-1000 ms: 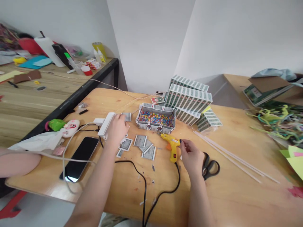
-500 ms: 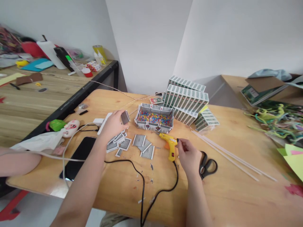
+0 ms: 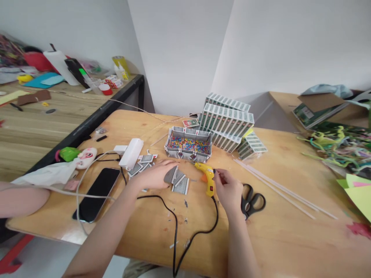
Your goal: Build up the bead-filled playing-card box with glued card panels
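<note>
My left hand [image 3: 155, 176] rests low over the folded playing-card pieces [image 3: 181, 184] on the wooden table [image 3: 290, 231], its fingers closed on one grey folded card piece [image 3: 171, 174]. My right hand [image 3: 227, 188] sits just right of the yellow glue gun [image 3: 207, 177], fingers curled and pinched at the gun's rear; the gun lies on the table. A card-built box of coloured beads [image 3: 188, 145] stands just behind both hands.
Black scissors [image 3: 251, 200] lie right of my right hand, with long glue sticks [image 3: 281, 189] beyond. Stacked card packs [image 3: 228, 121] stand at the back. A phone [image 3: 97, 193], white charger block [image 3: 131, 153] and cables lie left. Another person's arm [image 3: 20, 199] rests at the left edge.
My left hand lifted a folded card piece from beside the white block, then carried it right and down to the card pieces near the glue gun. My right hand stayed put.
</note>
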A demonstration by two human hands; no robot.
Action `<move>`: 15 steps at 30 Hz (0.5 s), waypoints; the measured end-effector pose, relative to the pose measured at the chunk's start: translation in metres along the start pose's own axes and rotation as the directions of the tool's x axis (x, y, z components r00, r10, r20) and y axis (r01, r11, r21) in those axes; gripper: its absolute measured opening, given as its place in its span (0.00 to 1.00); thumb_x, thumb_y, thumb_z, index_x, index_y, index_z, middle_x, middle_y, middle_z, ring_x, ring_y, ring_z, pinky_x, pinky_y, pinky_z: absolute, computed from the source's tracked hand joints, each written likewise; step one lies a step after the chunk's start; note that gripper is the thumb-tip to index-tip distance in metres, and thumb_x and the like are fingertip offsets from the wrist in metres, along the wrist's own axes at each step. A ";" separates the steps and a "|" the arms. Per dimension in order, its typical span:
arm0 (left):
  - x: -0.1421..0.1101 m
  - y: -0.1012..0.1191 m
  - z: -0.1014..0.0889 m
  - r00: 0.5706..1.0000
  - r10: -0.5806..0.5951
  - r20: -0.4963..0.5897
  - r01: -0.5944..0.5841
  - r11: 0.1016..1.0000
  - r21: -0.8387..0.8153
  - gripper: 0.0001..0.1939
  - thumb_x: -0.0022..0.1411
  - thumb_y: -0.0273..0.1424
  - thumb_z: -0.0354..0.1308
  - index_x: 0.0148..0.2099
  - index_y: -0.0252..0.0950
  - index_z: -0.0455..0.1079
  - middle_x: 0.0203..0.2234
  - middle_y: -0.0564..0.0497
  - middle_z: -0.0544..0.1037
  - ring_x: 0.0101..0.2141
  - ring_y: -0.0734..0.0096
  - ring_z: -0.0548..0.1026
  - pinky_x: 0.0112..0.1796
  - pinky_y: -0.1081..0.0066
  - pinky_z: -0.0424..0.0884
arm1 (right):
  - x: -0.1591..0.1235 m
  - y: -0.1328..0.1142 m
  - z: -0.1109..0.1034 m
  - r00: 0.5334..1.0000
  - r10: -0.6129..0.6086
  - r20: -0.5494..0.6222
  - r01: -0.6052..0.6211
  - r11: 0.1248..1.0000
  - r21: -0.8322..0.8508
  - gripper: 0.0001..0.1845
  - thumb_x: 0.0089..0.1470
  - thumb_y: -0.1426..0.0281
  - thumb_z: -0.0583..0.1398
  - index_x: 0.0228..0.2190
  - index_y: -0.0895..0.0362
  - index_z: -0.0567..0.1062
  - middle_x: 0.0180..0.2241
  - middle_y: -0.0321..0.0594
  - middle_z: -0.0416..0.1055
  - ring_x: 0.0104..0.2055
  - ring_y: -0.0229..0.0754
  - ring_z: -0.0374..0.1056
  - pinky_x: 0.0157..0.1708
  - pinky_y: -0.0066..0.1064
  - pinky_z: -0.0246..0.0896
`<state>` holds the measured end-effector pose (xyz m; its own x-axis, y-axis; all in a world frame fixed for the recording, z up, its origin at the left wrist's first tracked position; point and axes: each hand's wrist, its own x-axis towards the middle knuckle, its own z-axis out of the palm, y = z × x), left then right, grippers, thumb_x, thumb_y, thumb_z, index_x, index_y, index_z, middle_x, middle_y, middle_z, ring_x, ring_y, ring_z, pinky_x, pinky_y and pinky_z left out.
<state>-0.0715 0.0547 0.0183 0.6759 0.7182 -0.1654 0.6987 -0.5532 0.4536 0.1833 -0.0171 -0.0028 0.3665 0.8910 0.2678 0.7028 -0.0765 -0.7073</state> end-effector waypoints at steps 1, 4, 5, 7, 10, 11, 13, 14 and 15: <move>0.003 0.000 0.002 1.000 -0.003 0.007 0.003 1.000 0.014 0.40 0.43 0.27 0.61 0.60 0.39 0.56 0.58 0.46 0.61 0.57 0.55 0.59 0.56 0.61 0.58 | 0.000 0.000 0.000 1.000 -0.002 0.001 0.002 1.000 -0.001 0.18 0.53 0.57 0.54 0.29 0.57 0.77 0.19 0.37 0.73 0.20 0.38 0.67 0.24 0.26 0.58; 0.011 -0.003 0.003 1.000 -0.024 -0.018 0.025 0.997 0.072 0.32 0.43 0.27 0.62 0.54 0.39 0.64 0.52 0.46 0.65 0.53 0.55 0.63 0.53 0.61 0.61 | 0.000 0.000 0.000 1.000 -0.002 0.004 0.002 1.000 -0.004 0.18 0.53 0.57 0.54 0.29 0.57 0.77 0.18 0.36 0.72 0.19 0.37 0.66 0.24 0.26 0.58; 0.012 -0.004 0.003 0.999 -0.028 -0.026 0.031 0.996 0.085 0.29 0.44 0.27 0.61 0.52 0.40 0.66 0.49 0.47 0.67 0.51 0.56 0.65 0.52 0.62 0.62 | 0.000 0.000 0.000 1.000 -0.002 0.005 0.002 1.000 -0.002 0.18 0.53 0.57 0.54 0.29 0.57 0.77 0.18 0.36 0.72 0.19 0.37 0.66 0.23 0.26 0.58; 0.013 -0.005 0.001 0.999 -0.042 -0.025 0.044 0.994 0.099 0.23 0.46 0.27 0.60 0.48 0.40 0.69 0.44 0.48 0.69 0.47 0.58 0.67 0.49 0.62 0.64 | 0.000 0.000 0.001 1.000 0.000 0.005 -0.001 1.000 0.008 0.18 0.53 0.58 0.54 0.29 0.58 0.77 0.18 0.36 0.72 0.19 0.37 0.66 0.24 0.26 0.58; 0.012 -0.005 0.000 0.998 -0.057 -0.007 0.058 0.993 0.101 0.22 0.45 0.29 0.62 0.46 0.39 0.69 0.42 0.48 0.69 0.46 0.57 0.68 0.48 0.62 0.65 | -0.001 -0.001 0.000 1.000 0.013 0.010 -0.013 1.000 0.011 0.17 0.53 0.59 0.55 0.29 0.57 0.77 0.18 0.36 0.72 0.19 0.37 0.67 0.24 0.26 0.58; 0.011 -0.003 0.001 0.998 -0.057 -0.004 0.057 0.994 0.096 0.23 0.44 0.30 0.62 0.46 0.39 0.68 0.43 0.47 0.69 0.46 0.57 0.68 0.48 0.62 0.65 | -0.001 -0.001 0.000 1.000 0.015 0.012 -0.015 1.000 0.011 0.17 0.53 0.59 0.55 0.29 0.57 0.77 0.18 0.36 0.72 0.20 0.37 0.67 0.24 0.26 0.58; 0.009 0.001 0.002 0.999 -0.035 0.012 0.034 0.997 0.071 0.24 0.44 0.29 0.61 0.47 0.39 0.67 0.44 0.48 0.68 0.47 0.59 0.68 0.49 0.64 0.64 | -0.001 -0.002 0.000 1.000 0.010 0.018 -0.010 1.000 0.019 0.17 0.53 0.59 0.55 0.29 0.57 0.77 0.18 0.37 0.73 0.20 0.38 0.68 0.25 0.26 0.58; 0.008 0.003 0.002 1.000 -0.014 0.022 0.013 0.998 0.054 0.24 0.44 0.28 0.61 0.48 0.39 0.67 0.44 0.48 0.68 0.47 0.60 0.67 0.49 0.65 0.64 | -0.001 -0.002 0.000 1.000 0.004 0.019 -0.005 1.000 0.025 0.17 0.53 0.59 0.54 0.29 0.57 0.77 0.19 0.37 0.73 0.20 0.38 0.68 0.25 0.27 0.58; 0.007 0.006 0.002 1.000 0.007 0.030 -0.008 0.999 0.038 0.24 0.44 0.28 0.61 0.48 0.39 0.67 0.44 0.48 0.68 0.48 0.61 0.67 0.49 0.66 0.64 | -0.001 -0.003 0.001 1.000 -0.001 0.021 0.000 1.000 0.029 0.17 0.53 0.58 0.54 0.29 0.57 0.76 0.19 0.38 0.73 0.21 0.38 0.68 0.25 0.27 0.58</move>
<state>-0.0617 0.0553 0.0182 0.6877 0.7010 -0.1888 0.7015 -0.5746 0.4216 0.1806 -0.0176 -0.0015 0.3533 0.9001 0.2549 0.6847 -0.0632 -0.7261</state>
